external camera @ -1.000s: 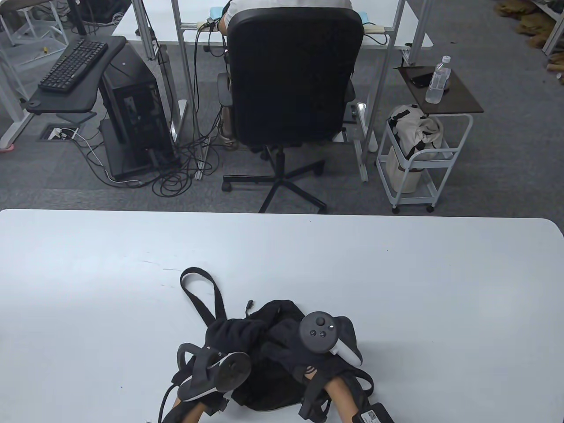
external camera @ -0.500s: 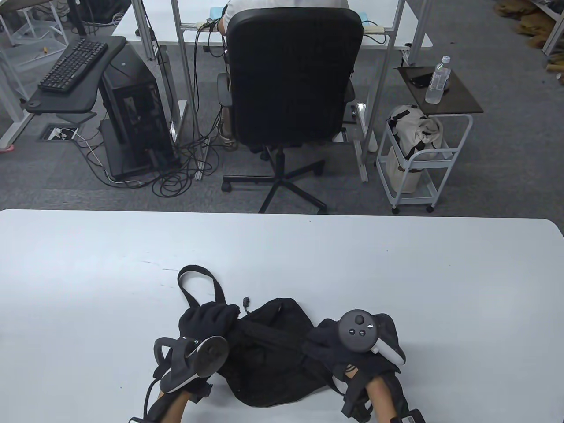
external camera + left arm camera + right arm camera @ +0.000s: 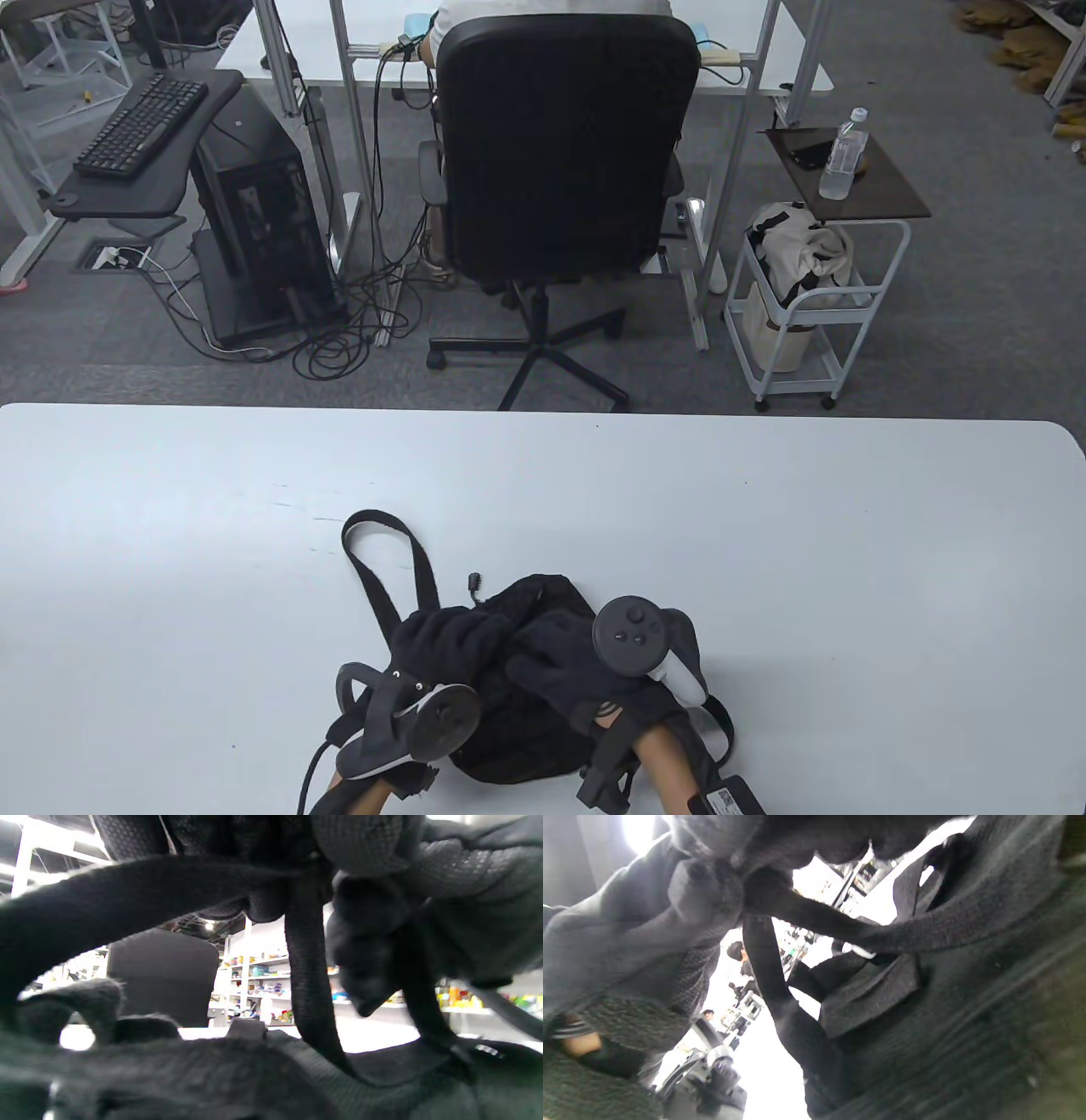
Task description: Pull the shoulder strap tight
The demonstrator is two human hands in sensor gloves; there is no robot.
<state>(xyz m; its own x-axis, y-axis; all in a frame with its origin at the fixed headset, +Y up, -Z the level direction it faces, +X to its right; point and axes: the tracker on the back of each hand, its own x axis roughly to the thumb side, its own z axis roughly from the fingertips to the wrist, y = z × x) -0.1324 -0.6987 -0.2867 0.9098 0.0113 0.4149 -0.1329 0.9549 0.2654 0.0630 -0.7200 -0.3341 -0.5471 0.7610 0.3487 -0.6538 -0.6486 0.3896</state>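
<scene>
Both hands are seen together over a black bag (image 3: 517,747) at the 6 o'clock edge of the desk (image 3: 764,552). The left hand (image 3: 445,637) is laid on the bag's upper left part, and the right hand (image 3: 564,666) is placed just beside it at 3 o'clock, the two gloves touching. In the left wrist view a strap (image 3: 309,984) is seen hanging down from the curled left fingers (image 3: 360,840), so that hand is clamped on it. In the right wrist view a strap (image 3: 780,984) is seen running down from under the glove, but whether it is pinched by the right hand cannot be told. The bag is slumped flat on the desk beneath both hands. A long loop of the shoulder strap (image 3: 399,560) is stretched out from the bag toward 11 o'clock and lies flat on the desk. A small zip pull (image 3: 475,582) is seen just beside the bag's top edge at 12 o'clock.
</scene>
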